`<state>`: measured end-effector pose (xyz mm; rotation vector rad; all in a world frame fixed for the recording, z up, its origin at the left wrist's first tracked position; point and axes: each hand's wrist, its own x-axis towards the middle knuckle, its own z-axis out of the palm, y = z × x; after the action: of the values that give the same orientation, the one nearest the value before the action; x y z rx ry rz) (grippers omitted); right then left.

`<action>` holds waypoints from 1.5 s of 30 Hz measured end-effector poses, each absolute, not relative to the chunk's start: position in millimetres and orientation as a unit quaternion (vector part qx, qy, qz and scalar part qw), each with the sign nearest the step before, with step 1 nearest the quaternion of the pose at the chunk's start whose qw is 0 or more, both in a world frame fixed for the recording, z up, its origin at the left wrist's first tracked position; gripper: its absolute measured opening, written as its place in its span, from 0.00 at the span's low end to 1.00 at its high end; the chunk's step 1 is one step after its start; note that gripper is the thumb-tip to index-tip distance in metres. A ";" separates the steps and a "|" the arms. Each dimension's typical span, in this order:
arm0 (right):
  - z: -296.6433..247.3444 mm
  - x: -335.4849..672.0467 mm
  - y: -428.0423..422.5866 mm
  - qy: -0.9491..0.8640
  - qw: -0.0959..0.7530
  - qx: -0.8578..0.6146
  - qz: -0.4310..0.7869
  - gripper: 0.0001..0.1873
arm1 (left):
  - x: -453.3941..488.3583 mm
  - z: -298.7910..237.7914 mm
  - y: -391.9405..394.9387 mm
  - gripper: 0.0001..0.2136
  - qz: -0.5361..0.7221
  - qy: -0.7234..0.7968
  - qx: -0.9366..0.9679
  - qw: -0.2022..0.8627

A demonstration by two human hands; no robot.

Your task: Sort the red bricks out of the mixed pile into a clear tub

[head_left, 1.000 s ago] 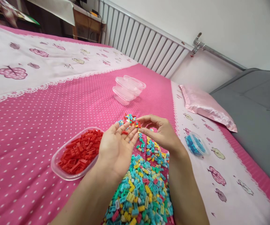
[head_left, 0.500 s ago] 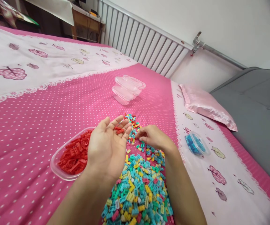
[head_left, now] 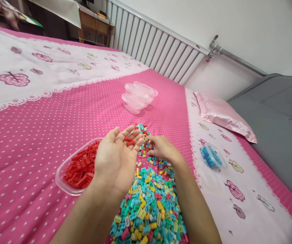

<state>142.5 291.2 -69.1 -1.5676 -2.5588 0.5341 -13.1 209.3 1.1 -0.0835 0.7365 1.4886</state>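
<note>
left hand (head_left: 115, 159) cupped open with red bricks (head_left: 129, 141); right hand (head_left: 162, 149) pinching into brick pile (head_left: 148, 203), between red tub (head_left: 77, 167) and blue tub (head_left: 210, 156).

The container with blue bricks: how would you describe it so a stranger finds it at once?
On the pink bed, look at the pale flowered strip right of the right hand. A small clear container lies there. Only it holds blue bricks; the bigger tub holds red ones.
</note>
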 end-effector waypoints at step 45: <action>-40.0 131.0 269.8 -0.822 0.180 -0.499 0.207 0.08 | -10.3 2.1 207.1 0.12 0.669 0.318 -0.050 0.670</action>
<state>131.0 269.8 -40.0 -1.4107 -2.3238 0.5846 -10.3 207.1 2.1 -0.1128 0.7162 1.5068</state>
